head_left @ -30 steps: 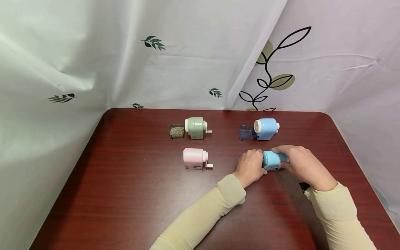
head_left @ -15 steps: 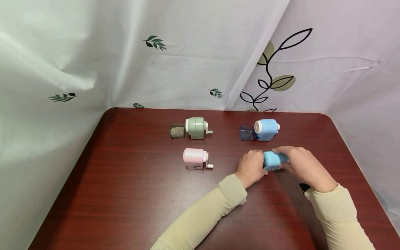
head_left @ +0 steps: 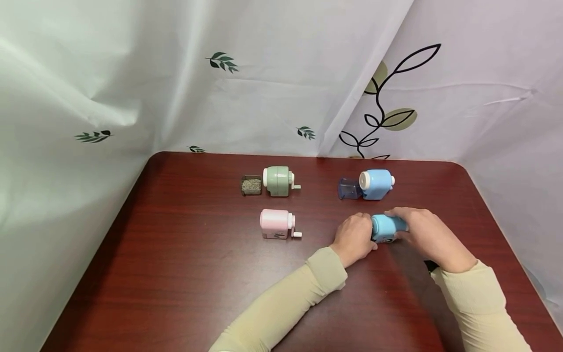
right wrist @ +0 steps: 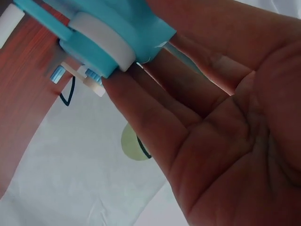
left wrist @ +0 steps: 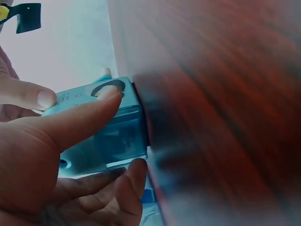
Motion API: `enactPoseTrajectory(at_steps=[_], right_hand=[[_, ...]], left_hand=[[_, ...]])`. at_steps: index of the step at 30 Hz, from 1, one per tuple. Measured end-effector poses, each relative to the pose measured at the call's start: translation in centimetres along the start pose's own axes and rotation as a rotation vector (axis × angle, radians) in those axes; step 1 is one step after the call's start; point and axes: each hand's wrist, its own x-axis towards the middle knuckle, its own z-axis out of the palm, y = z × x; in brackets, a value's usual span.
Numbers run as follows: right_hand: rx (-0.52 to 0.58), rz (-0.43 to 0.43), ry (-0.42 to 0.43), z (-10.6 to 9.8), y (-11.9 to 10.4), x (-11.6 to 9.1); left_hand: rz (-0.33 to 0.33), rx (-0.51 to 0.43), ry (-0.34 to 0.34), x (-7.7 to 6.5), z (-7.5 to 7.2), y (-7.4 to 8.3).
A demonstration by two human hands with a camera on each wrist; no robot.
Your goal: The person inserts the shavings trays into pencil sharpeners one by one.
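A teal hand-crank pencil sharpener (head_left: 383, 228) stands on the table at the right, between my hands. My left hand (head_left: 353, 238) pinches its left end; in the left wrist view the thumb lies across the printed face and the fingertips (left wrist: 137, 175) are at the opposite side, around the translucent drawer (left wrist: 123, 139). From the right, my right hand (head_left: 426, 237) grips the sharpener's body, thumb and fingers on either side. The right wrist view shows the teal crank arm (right wrist: 44, 18) with its white knob (right wrist: 10, 24) beyond the fingers.
Behind stands a light blue sharpener (head_left: 377, 185) with its blue drawer (head_left: 349, 188) out beside it. Further left are a green sharpener (head_left: 278, 181), its drawer (head_left: 251, 186) full of shavings, and a pink sharpener (head_left: 274, 224). A white patterned curtain (head_left: 268, 98) borders the table (head_left: 184, 274).
The head view has shifted slightly, moving everything a little down and right. Both hands stay on the teal sharpener.
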Motion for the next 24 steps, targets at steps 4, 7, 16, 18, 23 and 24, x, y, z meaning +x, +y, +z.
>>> enactPoseTrajectory(at_steps=[4,7,16,18,23,24], right_hand=[[0.013,-0.011,0.016,0.1,0.3,-0.1],[0.013,-0.021,0.028,0.1,0.4,-0.2],[0.031,-0.101,0.029,-0.6,-0.2,0.1],[0.025,-0.123,0.031,-0.9,-0.8,0.4],[0.003,-0.159,0.026,-1.8,-3.0,1.9],[-0.001,-0.162,0.024,-2.0,-3.5,2.2]], left_hand=[[0.021,0.063,0.016,-0.9,-0.8,0.2],[0.068,0.112,0.050,-1.7,-2.0,0.4],[0.211,0.033,0.160,-4.5,-8.7,-1.0],[0.213,0.017,0.193,-4.9,-10.5,-2.0],[0.123,-0.030,0.258,-5.4,-14.3,-5.8],[0.100,-0.043,0.269,-5.5,-14.9,-6.6]])
